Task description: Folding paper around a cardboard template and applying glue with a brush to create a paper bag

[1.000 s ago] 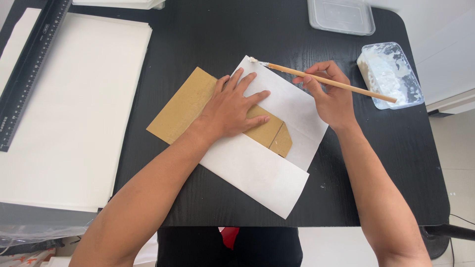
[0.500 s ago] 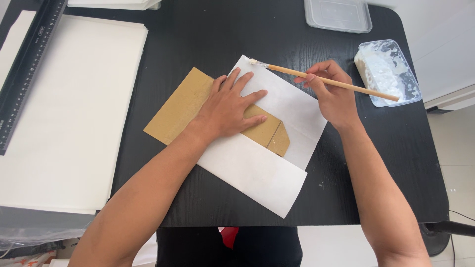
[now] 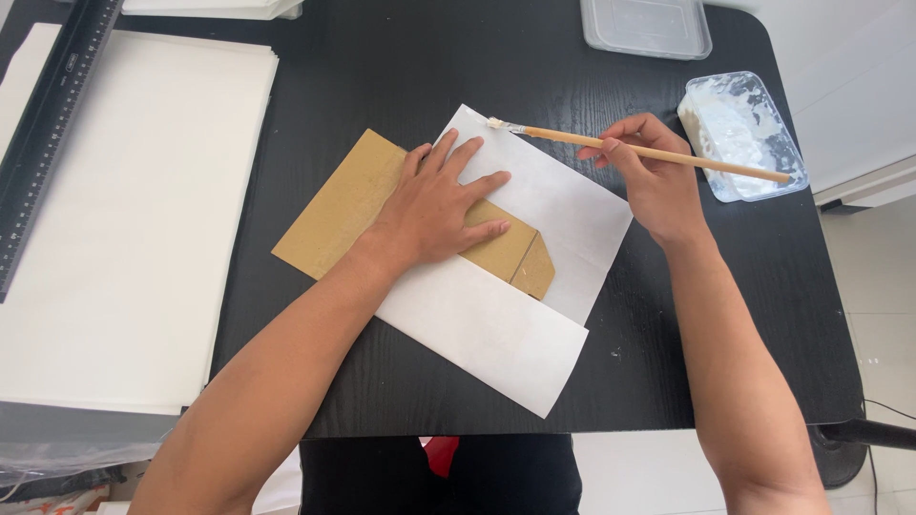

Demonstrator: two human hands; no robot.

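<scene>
My left hand (image 3: 439, 205) lies flat with fingers spread on a brown folded paper piece (image 3: 334, 215), pressing it onto a white sheet (image 3: 496, 324) on the black table (image 3: 429, 67). My right hand (image 3: 649, 176) grips a wooden-handled brush (image 3: 572, 139) like a pen. The brush's white bristle tip rests at the far corner of the white sheet, just beyond my left fingertips. A folded brown flap (image 3: 534, 267) pokes out below my left hand.
A clear tub of white paste (image 3: 739, 133) stands to the right of the brush hand. An empty clear container (image 3: 649, 24) sits at the far edge. A large stack of white paper (image 3: 124, 210) and a black ruler (image 3: 43, 133) lie on the left.
None in the hands; brush tip and left hand stay in the same places on the sheet. Only the camera view shifts slightly.
</scene>
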